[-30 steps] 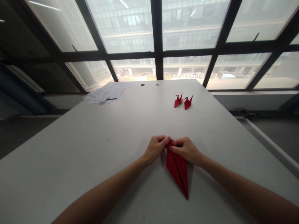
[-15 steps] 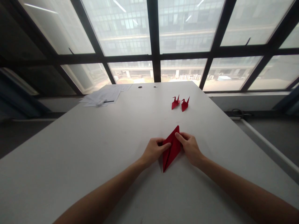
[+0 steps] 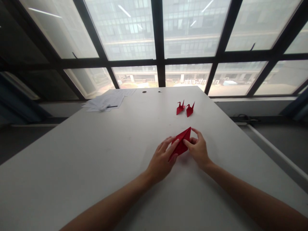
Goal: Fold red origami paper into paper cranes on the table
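Note:
A folded red origami paper (image 3: 181, 147), diamond-shaped with a crease down its middle, is held between both hands just over the white table. My left hand (image 3: 161, 160) grips its lower left part, fingers lying across the front and the thumb at the lower tip. On the other side, my right hand (image 3: 198, 149) pinches the right edge, its thumb on the front face and a fingertip at the top point. Part of the paper is hidden under the left fingers. Beyond the hands stand two finished red paper cranes, a left one (image 3: 180, 109) and a right one (image 3: 190, 110).
White sheets of paper (image 3: 106, 98) lie spread at the table's far left, with a dark pen (image 3: 112, 106) on them. A round cable hole (image 3: 144, 92) is near the far edge of the white table (image 3: 96, 154). Large windows rise behind it.
The red paper has tilted to the right, its top point now farther right. My left hand has shifted from a thumb pinch at its side to lying over its lower left part.

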{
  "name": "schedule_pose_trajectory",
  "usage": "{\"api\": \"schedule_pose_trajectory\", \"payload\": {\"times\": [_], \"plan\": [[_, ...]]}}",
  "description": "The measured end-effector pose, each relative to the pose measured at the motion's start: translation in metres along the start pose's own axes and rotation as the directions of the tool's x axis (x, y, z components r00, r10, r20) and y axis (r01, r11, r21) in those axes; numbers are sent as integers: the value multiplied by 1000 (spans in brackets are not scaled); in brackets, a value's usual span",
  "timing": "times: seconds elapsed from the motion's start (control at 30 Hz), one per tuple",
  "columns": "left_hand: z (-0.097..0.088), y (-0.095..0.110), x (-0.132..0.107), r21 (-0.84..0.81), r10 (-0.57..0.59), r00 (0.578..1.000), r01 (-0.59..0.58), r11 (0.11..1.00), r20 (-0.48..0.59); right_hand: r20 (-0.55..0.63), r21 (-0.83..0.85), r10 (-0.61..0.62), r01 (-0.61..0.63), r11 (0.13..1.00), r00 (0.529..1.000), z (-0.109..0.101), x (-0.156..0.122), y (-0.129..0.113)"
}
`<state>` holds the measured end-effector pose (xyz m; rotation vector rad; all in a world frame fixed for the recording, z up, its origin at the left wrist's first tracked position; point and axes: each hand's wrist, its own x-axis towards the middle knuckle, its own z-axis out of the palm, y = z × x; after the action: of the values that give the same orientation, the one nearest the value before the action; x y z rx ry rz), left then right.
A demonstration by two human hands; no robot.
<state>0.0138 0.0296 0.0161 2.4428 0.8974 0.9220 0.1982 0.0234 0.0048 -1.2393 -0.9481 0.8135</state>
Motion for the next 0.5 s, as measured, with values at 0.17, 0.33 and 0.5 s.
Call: {"api": "schedule_pose_trajectory", "payload": {"times": [0.17, 0.33, 0.5], "plan": [[6, 0, -9, 217, 64, 927, -153, 964, 370, -16, -469, -174, 147, 871, 985, -8, 8, 4], [6, -2, -10, 245, 68, 892, -195, 950, 448, 315, -747, -398, 484, 457, 861, -13, 4, 3], [0, 0, -11, 266, 75, 866, -233, 935, 494, 715, -645, -63, 692, 324, 696, -12, -10, 6]]}}
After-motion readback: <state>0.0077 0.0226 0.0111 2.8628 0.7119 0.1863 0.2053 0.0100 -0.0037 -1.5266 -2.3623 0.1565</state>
